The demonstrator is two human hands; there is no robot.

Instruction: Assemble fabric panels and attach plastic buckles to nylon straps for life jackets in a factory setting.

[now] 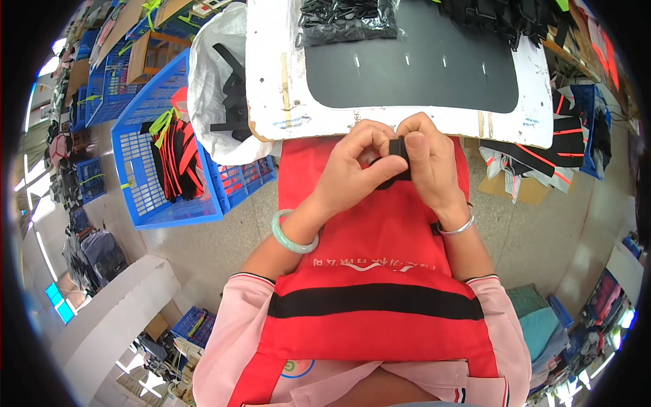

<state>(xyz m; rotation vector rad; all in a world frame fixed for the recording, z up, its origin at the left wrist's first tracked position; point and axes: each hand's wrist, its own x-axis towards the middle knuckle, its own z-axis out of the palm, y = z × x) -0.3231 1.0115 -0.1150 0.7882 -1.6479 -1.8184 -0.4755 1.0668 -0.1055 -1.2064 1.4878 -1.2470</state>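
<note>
A small black piece, seemingly folded webbing (397,146), is pinched between my two hands over my lap, just in front of the worktable's near edge. My left hand (356,166) closes on it with thumb and bent fingers. From the other side, my right hand (428,166) grips it, thumb pressed along its edge. Below the thumbs a further dark part of it shows against my red apron (380,230); the fingers hide the rest, so its exact kind cannot be told.
The white worktable (268,74) has a dark mat (413,78) with several small pale marks. A clear bag of black plastic fittings (349,24) and black straps with buckles (491,17) lie at its far side. Left are a white sack (210,102) and blue crate (173,220); right, striped black pieces (542,152).
</note>
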